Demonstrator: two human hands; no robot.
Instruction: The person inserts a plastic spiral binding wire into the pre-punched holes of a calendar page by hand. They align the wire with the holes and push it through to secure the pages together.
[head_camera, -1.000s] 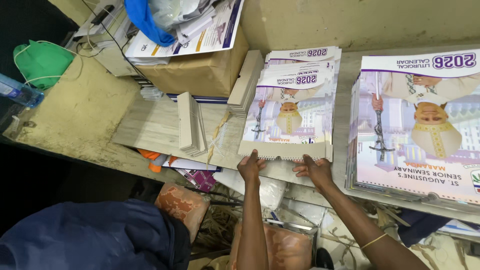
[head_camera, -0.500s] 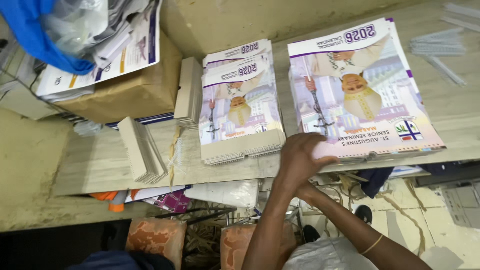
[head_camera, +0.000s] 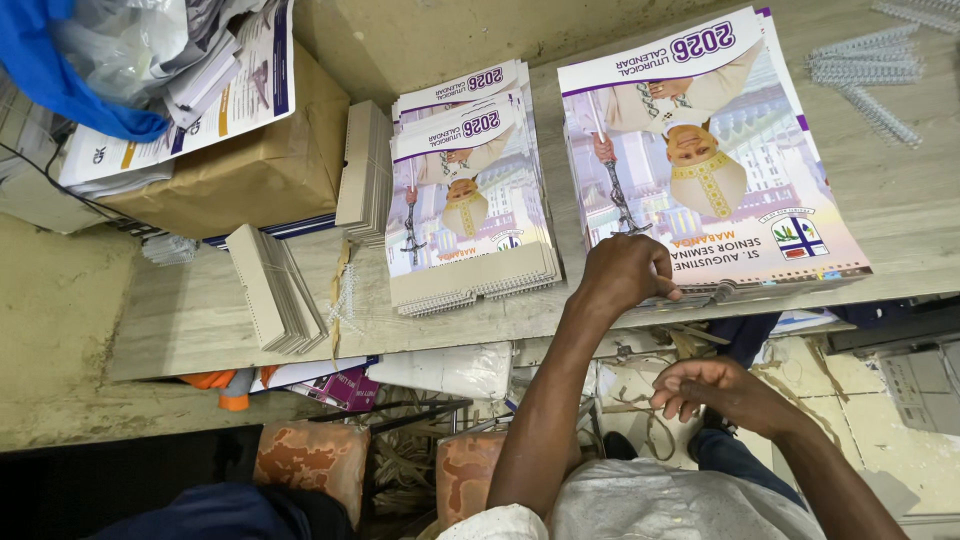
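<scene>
Gripping the near edge of the large calendar stack (head_camera: 710, 160) with your left hand (head_camera: 625, 275), your loosely curled, empty right hand (head_camera: 715, 390) hangs below it, the smaller calendar stack (head_camera: 465, 200) just left, spiral binding coils (head_camera: 865, 75) lying right.

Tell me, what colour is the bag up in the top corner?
The bag is bright blue, seen best at the top left of the head view.
</scene>
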